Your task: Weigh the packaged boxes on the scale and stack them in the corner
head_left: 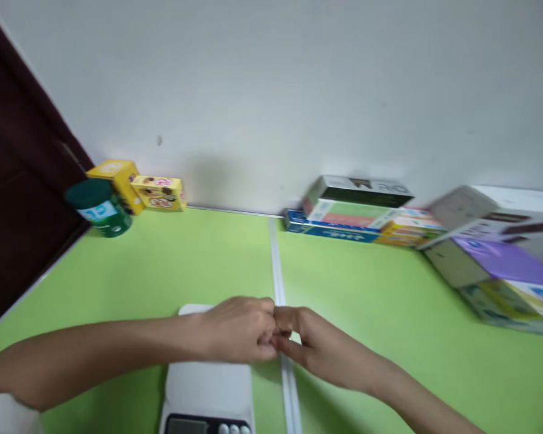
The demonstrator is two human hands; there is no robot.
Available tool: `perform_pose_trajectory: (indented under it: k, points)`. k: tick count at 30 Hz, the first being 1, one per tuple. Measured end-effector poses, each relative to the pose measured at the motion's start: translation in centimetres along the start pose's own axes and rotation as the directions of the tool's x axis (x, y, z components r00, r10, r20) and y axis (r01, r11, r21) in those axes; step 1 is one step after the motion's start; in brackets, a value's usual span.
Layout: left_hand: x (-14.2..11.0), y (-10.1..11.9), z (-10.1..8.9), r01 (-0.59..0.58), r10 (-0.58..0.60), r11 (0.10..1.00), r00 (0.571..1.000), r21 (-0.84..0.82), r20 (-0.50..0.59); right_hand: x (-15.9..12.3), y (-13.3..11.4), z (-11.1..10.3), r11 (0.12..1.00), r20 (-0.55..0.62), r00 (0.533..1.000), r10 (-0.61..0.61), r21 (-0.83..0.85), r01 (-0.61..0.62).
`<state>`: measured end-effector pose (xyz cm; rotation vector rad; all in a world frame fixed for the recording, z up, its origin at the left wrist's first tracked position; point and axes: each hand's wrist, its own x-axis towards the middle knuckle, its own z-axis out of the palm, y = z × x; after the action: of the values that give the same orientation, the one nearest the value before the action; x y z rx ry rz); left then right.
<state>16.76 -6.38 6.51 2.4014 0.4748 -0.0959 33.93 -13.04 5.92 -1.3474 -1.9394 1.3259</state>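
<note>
Head-camera view shows both hands meeting over a white kitchen scale [208,386] that lies on a green table [366,301]. That scale sits directly beneath the left hand [238,331] and its forearm, with the dark display and buttons at the near edge and only one far corner showing beyond the knuckles. The left hand is curled into a loose fist, and the right hand [317,346] comes in from the right with its fingers bent, the fingertips of both touching just above the table's white seam [278,271]. Whether anything small is pinched between them cannot be told, as the fingers hide the spot and the picture is blurred.

Well apart at the far left, against the white wall [276,90], stand a dark green jar [98,208] with a light label and two yellow boxes [138,188] just beside it. Along the wall to the right lies a stack of flat cartons [357,211], and farther right a heap of larger boxes [493,253], one with a purple face. A dark door [13,199] borders the table on the left. Nothing stands between the hands and the scale.

Both forearms stretch forward low over the table, the left crossing from the lower left, the right from the lower right.
</note>
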Motion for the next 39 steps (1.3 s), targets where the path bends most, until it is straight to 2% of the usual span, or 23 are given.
perform_pose_trajectory:
  k: [3,6,10,12,15,18,20,22,24,27,31,33,36,39]
  points:
    - [-5.8,-1.1,-0.3,0.105,-0.107,0.992,0.994,-0.066,-0.030,2.6,-2.8,2.3,0.998,0.105,0.994,-0.032,0.058,0.026]
    - [-9.6,-3.5,-1.2,0.139,-0.168,0.977,0.968,-0.160,-0.185,6.6,-4.8,3.6,0.997,0.109,0.993,-0.041,0.077,0.032]
    - [-11.5,-7.7,-3.1,0.181,-0.279,0.951,0.855,-0.252,-0.437,13.0,-5.4,6.0,0.987,-0.033,0.998,-0.054,0.149,0.058]
    - [-11.5,-9.8,-4.1,0.253,-0.327,0.944,0.809,-0.213,-0.489,16.1,-5.1,7.2,0.987,-0.113,0.991,-0.064,0.143,0.080]
    - [-10.7,-13.1,-6.4,0.374,-0.315,0.928,0.785,0.001,-0.534,20.4,-4.3,7.6,0.995,-0.218,0.973,-0.076,0.042,0.087]
    - [-8.9,-16.5,-9.7,0.457,-0.296,0.877,0.756,0.147,-0.584,24.8,-3.9,5.7,0.995,-0.343,0.935,-0.085,-0.076,0.062]
    - [-7.4,-18.8,-12.2,0.513,-0.306,0.843,0.705,0.162,-0.639,27.8,-3.8,3.6,0.973,-0.429,0.890,-0.155,-0.223,0.062]
    - [-6.1,-20.9,-14.3,0.574,-0.323,0.803,0.646,0.160,-0.692,30.7,-3.8,1.7,0.906,-0.482,0.832,-0.275,-0.420,0.056]
    - [-5.0,-22.7,-15.4,0.618,-0.343,0.771,0.607,0.155,-0.717,33.3,-3.7,0.4,0.822,-0.484,0.797,-0.362,-0.568,0.029]
    - [-4.5,-24.4,-15.2,0.647,-0.357,0.743,0.599,0.172,-0.716,35.9,-3.6,-0.4,0.784,-0.473,0.803,-0.363,-0.621,-0.012]
    - [-5.2,-24.7,-14.0,0.654,-0.303,0.715,0.609,0.248,-0.733,36.8,-3.9,-0.9,0.773,-0.478,0.814,-0.331,-0.632,-0.057]
    - [-5.9,-24.2,-13.9,0.620,-0.246,0.724,0.641,0.302,-0.727,35.8,-4.1,-1.4,0.767,-0.466,0.842,-0.271,-0.633,-0.104]
    - [-7.2,-22.9,-14.4,0.578,-0.220,0.749,0.678,0.324,-0.701,32.1,-4.0,-2.4,0.799,-0.445,0.876,-0.188,-0.588,-0.127]
    - [-9.0,-20.7,-14.2,0.501,-0.237,0.817,0.742,0.285,-0.627,25.6,-4.1,-2.8,0.871,-0.408,0.896,-0.175,-0.488,-0.052]
